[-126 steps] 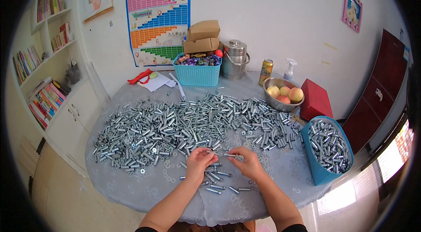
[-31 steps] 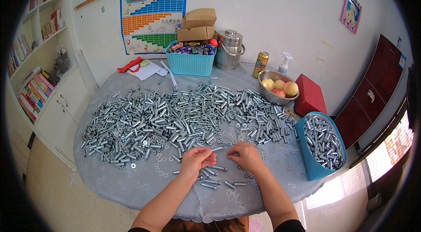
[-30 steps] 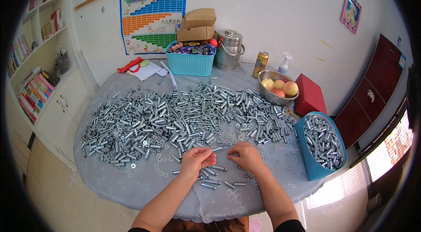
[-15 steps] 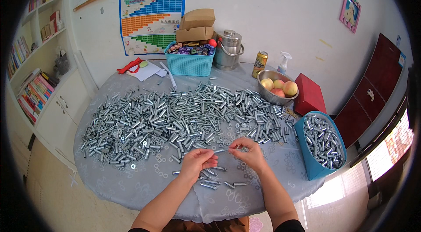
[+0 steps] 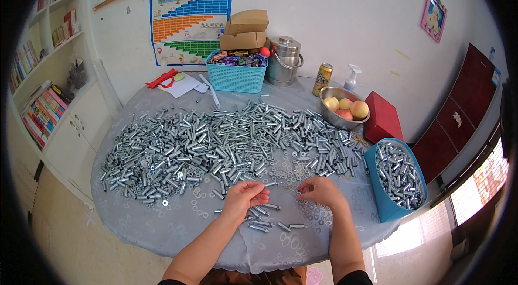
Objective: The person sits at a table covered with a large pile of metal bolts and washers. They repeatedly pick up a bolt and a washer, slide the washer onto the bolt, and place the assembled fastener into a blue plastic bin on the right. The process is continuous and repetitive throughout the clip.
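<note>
My left hand point(image 5: 245, 198) is closed, with a slim metal bolt point(image 5: 273, 183) pinched between thumb and fingers. The bolt's far end points right, toward my other hand. My right hand point(image 5: 322, 192) has its fingertips pressed together, low over scattered flat washers point(image 5: 318, 213). Something small and grey shows at those fingertips, too small to name for sure. Below my left hand lie several anchor bolts point(image 5: 260, 225) with sleeves on them. Beyond both hands spreads a wide heap of metal sleeves, bolts and washers point(image 5: 216, 147).
A blue bin point(image 5: 371, 177) full of metal anchors stands at the table's right edge. Behind it are a red box point(image 5: 384, 117), a steel bowl point(image 5: 345, 122) of peaches, a can point(image 5: 322, 80) and a spray bottle point(image 5: 352, 77). A turquoise basket point(image 5: 236, 79) and a steel pot point(image 5: 284, 61) stand at the back.
My right hand has moved away from the bolt, to the right and slightly down toward the washers. The left hand still holds the bolt in about the same place. The view has shifted slightly.
</note>
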Tool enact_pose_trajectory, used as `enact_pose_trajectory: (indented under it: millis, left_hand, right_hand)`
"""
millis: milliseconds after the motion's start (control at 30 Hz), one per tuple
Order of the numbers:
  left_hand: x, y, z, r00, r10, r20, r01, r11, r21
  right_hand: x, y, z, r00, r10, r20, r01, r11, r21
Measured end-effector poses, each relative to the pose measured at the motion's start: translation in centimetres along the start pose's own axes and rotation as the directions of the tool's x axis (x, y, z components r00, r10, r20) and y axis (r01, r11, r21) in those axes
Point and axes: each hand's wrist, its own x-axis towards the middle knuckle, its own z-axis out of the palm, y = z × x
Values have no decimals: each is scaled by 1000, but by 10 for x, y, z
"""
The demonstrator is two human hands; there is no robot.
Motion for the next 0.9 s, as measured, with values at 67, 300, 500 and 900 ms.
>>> enact_pose_trajectory:
  millis: [67, 300, 500, 900]
  left_hand:
    - [0, 0, 0, 1000, -4, 2, 4, 1000, 2]
    - [0, 0, 2, 1000, -13, -5, 13, 1000, 19]
    - [0, 0, 1, 999, -32, 7, 32, 999, 22]
    - [-1, -2, 2, 1000, -5, -25, 6, 999, 41]
  right_hand:
    - [0, 1, 1, 999, 23, 22, -22, 998, -62]
    - [2, -9, 6, 993, -32, -112, 39, 998, 57]
    - [2, -30, 15, 956, -194, -222, 271, 874, 402]
    - [4, -35, 23, 828, -448, -338, 526, 829, 188]
